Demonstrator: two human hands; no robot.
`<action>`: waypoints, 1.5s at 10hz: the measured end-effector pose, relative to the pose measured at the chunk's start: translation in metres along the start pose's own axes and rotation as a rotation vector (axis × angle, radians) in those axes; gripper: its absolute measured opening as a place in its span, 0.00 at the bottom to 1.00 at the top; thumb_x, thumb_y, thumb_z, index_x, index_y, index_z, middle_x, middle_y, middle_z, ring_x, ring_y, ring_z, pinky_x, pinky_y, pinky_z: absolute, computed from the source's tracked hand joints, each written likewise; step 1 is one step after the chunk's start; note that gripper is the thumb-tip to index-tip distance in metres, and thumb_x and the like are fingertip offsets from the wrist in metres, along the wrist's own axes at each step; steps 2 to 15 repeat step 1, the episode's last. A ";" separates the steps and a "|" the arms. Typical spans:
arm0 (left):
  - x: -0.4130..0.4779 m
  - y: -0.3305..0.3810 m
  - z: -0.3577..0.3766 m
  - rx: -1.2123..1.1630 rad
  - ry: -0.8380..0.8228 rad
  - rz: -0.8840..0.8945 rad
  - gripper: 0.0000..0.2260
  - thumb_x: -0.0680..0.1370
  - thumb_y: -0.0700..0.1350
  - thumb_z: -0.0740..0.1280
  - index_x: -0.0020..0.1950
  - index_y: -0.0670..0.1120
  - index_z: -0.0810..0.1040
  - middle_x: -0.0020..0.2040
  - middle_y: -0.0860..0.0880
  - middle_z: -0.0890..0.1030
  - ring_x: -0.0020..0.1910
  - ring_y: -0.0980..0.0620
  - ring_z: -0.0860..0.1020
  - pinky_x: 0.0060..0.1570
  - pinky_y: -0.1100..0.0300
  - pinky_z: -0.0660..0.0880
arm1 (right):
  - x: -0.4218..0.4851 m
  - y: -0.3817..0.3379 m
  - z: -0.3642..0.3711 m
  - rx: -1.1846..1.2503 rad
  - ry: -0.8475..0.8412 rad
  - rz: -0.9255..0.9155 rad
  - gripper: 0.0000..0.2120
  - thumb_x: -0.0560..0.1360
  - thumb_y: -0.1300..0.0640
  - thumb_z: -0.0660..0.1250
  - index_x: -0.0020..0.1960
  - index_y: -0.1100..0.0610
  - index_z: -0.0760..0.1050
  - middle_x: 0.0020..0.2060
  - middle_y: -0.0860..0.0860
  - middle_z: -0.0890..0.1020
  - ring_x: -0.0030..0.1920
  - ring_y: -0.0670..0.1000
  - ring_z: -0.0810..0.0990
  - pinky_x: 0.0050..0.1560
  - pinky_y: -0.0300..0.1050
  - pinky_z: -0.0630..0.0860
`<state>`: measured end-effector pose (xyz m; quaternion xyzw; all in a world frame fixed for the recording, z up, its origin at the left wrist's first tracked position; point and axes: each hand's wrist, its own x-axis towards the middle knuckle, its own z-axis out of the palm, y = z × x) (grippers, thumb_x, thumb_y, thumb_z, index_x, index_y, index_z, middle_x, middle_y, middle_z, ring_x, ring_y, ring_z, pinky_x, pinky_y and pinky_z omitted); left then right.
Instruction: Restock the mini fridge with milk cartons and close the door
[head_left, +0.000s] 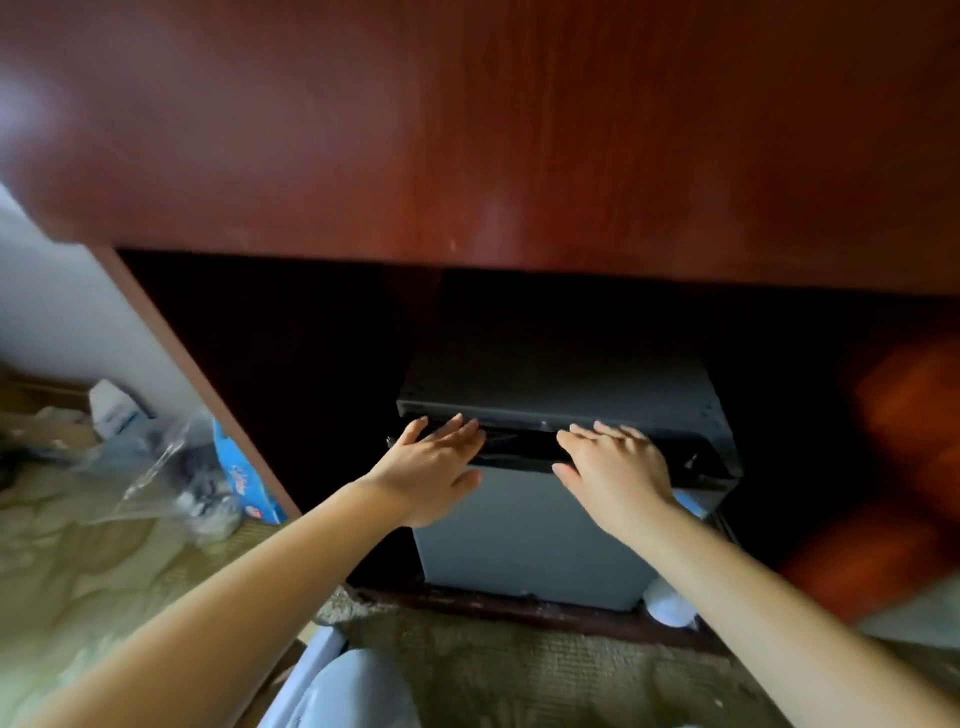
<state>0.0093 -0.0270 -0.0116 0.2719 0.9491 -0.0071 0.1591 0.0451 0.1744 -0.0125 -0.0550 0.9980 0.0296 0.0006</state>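
Observation:
A small mini fridge with a grey door and a black top stands in a dark recess under a reddish wooden desk. Its door looks shut or nearly shut. My left hand lies flat with straight fingers against the upper left of the door, fingertips at the black top strip. My right hand lies flat on the upper right of the door in the same way. Neither hand holds anything. A blue and white milk carton box lies on the floor to the left.
Crumpled clear plastic wrap and a white carton lie on the patterned carpet at the left. A white round object sits at the fridge's lower right corner. An orange blurred shape is at the right. My knee is at the bottom.

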 end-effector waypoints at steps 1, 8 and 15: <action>-0.027 0.014 -0.067 -0.079 -0.157 -0.026 0.23 0.83 0.52 0.49 0.77 0.47 0.54 0.78 0.48 0.55 0.76 0.49 0.54 0.74 0.55 0.52 | -0.009 0.003 -0.064 0.049 -0.146 0.012 0.14 0.79 0.46 0.57 0.59 0.51 0.74 0.56 0.52 0.81 0.58 0.56 0.78 0.50 0.47 0.72; -0.027 0.014 -0.067 -0.079 -0.157 -0.026 0.23 0.83 0.52 0.49 0.77 0.47 0.54 0.78 0.48 0.55 0.76 0.49 0.54 0.74 0.55 0.52 | -0.009 0.003 -0.064 0.049 -0.146 0.012 0.14 0.79 0.46 0.57 0.59 0.51 0.74 0.56 0.52 0.81 0.58 0.56 0.78 0.50 0.47 0.72; -0.027 0.014 -0.067 -0.079 -0.157 -0.026 0.23 0.83 0.52 0.49 0.77 0.47 0.54 0.78 0.48 0.55 0.76 0.49 0.54 0.74 0.55 0.52 | -0.009 0.003 -0.064 0.049 -0.146 0.012 0.14 0.79 0.46 0.57 0.59 0.51 0.74 0.56 0.52 0.81 0.58 0.56 0.78 0.50 0.47 0.72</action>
